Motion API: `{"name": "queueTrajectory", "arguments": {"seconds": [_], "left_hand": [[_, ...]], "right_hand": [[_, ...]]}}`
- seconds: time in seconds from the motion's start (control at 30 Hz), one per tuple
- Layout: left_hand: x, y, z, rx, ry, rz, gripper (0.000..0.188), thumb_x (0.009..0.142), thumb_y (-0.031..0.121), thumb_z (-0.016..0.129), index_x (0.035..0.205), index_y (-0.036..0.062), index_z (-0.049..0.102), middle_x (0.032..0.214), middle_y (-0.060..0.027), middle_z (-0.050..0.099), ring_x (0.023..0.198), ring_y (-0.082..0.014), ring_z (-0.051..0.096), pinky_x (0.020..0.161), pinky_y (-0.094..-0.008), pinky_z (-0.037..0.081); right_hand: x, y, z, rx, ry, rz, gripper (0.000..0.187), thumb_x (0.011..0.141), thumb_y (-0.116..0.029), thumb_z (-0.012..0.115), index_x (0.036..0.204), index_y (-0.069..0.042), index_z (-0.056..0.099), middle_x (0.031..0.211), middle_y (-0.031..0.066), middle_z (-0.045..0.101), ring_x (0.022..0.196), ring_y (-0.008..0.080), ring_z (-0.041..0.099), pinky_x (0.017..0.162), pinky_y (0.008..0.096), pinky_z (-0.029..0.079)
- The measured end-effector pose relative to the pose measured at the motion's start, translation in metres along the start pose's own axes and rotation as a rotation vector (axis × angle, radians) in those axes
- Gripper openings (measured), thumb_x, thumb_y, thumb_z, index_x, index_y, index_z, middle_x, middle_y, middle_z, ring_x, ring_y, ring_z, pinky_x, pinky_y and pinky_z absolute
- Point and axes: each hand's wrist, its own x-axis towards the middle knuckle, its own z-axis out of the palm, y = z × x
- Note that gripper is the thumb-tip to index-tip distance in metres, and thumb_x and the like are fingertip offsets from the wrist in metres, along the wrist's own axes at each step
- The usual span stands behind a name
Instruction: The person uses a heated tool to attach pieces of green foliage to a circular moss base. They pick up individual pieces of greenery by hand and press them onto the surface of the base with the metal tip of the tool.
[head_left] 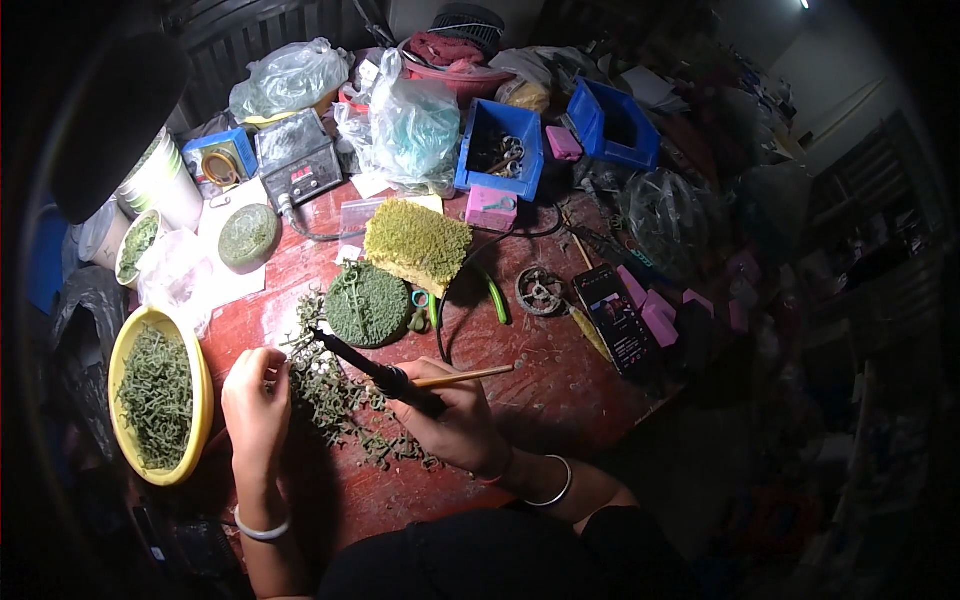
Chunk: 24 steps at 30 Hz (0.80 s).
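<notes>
- Right hand [455,420]: closed around the thick end of a black pen-shaped tool [372,370], with a thin wooden stick [465,379] also lodged in the grip, pointing right.
- Left hand [255,405]: to the left of the tool, fingers bent inward and nearly together; whether they pinch a small piece, I cannot tell.
- Yellow bowl [203,420]: just left of the left hand, filled with green twig-like pieces.
- Loose green pieces [345,400]: spread on the red table [520,370] between the two hands, some under the tool.
- Key relation, as I judge it: the tool's long axis slants from the right hand to the far left, so its tip sits beyond the left hand and slightly to its right. The left hand is nearer the tip than the right hand is.
- Round green disc [368,305]: beyond the tool, a little right of its tip; being round, it has no long axis, though a twiggy strip on its left part runs near to far.
- Yellow-green block [418,240]: at the disc's far right edge.
</notes>
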Motion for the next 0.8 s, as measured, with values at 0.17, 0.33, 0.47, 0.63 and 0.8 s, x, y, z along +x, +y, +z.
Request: {"name": "queueTrajectory", "arguments": {"seconds": [0.17, 0.33, 0.47, 0.63, 0.8], "left_hand": [[-0.008, 0.012, -0.001, 0.069, 0.098, 0.099, 0.006, 0.085, 0.0, 0.065, 0.089, 0.0015, 0.062, 0.082, -0.0156, 0.061, 0.078, -0.0346, 0.062, 0.071, -0.0402, 0.049], [-0.008, 0.009, 0.001, 0.014, 0.067, 0.102, 0.007, 0.085, 0.0, 0.065, 0.091, 0.0011, 0.062, 0.085, -0.0164, 0.061, 0.082, -0.0357, 0.062, 0.073, -0.0409, 0.049], [-0.009, 0.01, -0.006, -0.057, 0.046, 0.05, 0.007, 0.085, -0.002, 0.065, 0.091, 0.0002, 0.063, 0.085, -0.0166, 0.062, 0.08, -0.035, 0.062, 0.071, -0.0401, 0.049], [-0.013, 0.015, -0.018, -0.019, 0.157, 0.08, 0.01, 0.085, -0.005, 0.066, 0.094, -0.0017, 0.065, 0.085, -0.0155, 0.063, 0.078, -0.0311, 0.063, 0.071, -0.0374, 0.05], [-0.014, 0.025, -0.029, -0.139, 0.137, 0.049, 0.009, 0.088, -0.001, 0.067, 0.097, 0.0014, 0.068, 0.08, -0.0028, 0.064, 0.066, -0.009, 0.056, 0.059, -0.0221, 0.041]], "right_hand": [[0.002, 0.001, 0.001, -0.002, 0.003, -0.011, 0.023, 0.078, 0.01, 0.059, 0.1, 0.005, 0.064, 0.089, 0.0138, 0.065, 0.071, 0.0213, 0.063, 0.063, 0.0334, 0.05], [0.002, 0.001, -0.002, -0.041, -0.003, -0.014, 0.021, 0.078, 0.01, 0.06, 0.098, 0.005, 0.063, 0.087, 0.0146, 0.064, 0.07, 0.0227, 0.062, 0.062, 0.0341, 0.049], [0.003, 0.001, 0.0, -0.031, -0.009, -0.014, 0.021, 0.079, 0.01, 0.06, 0.099, 0.005, 0.063, 0.087, 0.0151, 0.064, 0.07, 0.0234, 0.062, 0.062, 0.0341, 0.049], [0.002, 0.0, -0.001, -0.017, -0.013, -0.003, 0.021, 0.08, 0.01, 0.06, 0.1, 0.005, 0.063, 0.088, 0.0153, 0.064, 0.071, 0.0241, 0.063, 0.063, 0.0344, 0.049], [0.001, 0.002, -0.002, -0.014, -0.012, 0.033, 0.012, 0.085, 0.005, 0.067, 0.097, 0.004, 0.065, 0.09, 0.0099, 0.066, 0.076, 0.0167, 0.061, 0.067, 0.0307, 0.048]]}}
